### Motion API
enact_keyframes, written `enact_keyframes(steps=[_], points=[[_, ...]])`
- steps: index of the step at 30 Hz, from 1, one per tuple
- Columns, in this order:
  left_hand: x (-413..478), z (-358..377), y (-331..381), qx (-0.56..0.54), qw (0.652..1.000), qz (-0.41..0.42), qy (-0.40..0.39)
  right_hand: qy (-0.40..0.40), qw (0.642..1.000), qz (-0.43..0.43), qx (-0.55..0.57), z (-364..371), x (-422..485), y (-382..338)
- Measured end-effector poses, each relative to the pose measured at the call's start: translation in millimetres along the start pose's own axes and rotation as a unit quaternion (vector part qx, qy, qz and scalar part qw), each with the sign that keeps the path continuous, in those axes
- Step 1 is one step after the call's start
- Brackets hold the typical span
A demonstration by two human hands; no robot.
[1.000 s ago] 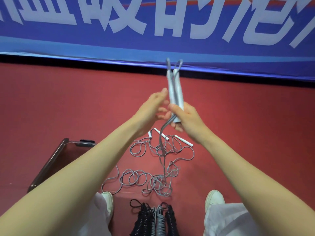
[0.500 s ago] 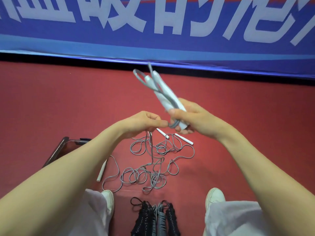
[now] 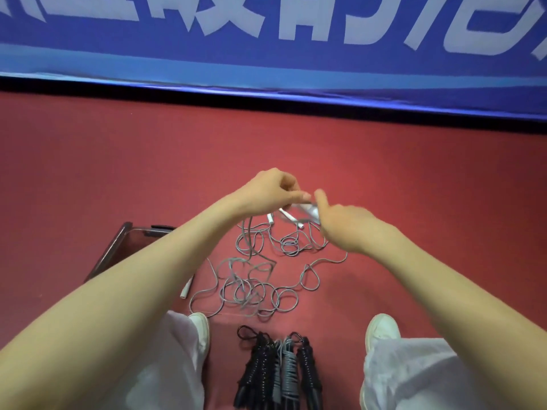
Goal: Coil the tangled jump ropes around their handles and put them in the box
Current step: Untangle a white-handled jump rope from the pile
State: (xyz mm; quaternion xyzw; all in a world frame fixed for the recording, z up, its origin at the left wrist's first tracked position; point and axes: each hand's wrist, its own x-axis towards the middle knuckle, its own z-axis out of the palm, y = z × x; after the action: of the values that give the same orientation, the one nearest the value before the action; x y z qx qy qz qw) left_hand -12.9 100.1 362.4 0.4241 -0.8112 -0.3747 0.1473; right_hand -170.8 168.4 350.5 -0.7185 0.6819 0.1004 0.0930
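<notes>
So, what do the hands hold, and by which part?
Right hand grips the white handles by one end; left hand pinches the grey rope beside them.

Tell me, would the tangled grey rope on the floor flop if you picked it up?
Probably flop: the grey rope lies in loose curls. It would likely snag too, since its loops cross each other. It looks thin, so probably light.

tangled grey ropes [image 3: 245,294], box [image 3: 110,247] at L

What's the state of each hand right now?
Left hand: closed, pinching the grey rope.
Right hand: closed, holding the white handles.
</notes>
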Motion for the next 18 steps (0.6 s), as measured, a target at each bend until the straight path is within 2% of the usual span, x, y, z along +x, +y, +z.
enact_keyframes(steps=[2,5,8,11,13,15,18], points=[[-1,10,10,-0.169,0.985,-0.012,-0.019,0.089,0.996,0.030,-0.007,-5,8,11],[-1,15,16,-0.358,0.925,-0.092,-0.090,0.153,0.986,0.052,0.030,-8,15,17],[-1,12,16,-0.437,0.879,-0.154,-0.113,0.199,0.973,0.054,0.100,-10,17,16],[-3,9,18,-0.471,0.857,-0.173,-0.120,0.230,0.964,0.052,0.124,-12,19,13],[-2,11,20,-0.481,0.856,-0.158,-0.105,0.246,0.960,0.060,0.121,-14,19,14],[-2,13,22,-0.478,0.866,-0.137,-0.059,0.259,0.955,0.072,0.124,-17,18,16],[-3,17,26,-0.414,0.907,-0.052,0.053,0.257,0.952,0.084,0.143,-20,16,16]])
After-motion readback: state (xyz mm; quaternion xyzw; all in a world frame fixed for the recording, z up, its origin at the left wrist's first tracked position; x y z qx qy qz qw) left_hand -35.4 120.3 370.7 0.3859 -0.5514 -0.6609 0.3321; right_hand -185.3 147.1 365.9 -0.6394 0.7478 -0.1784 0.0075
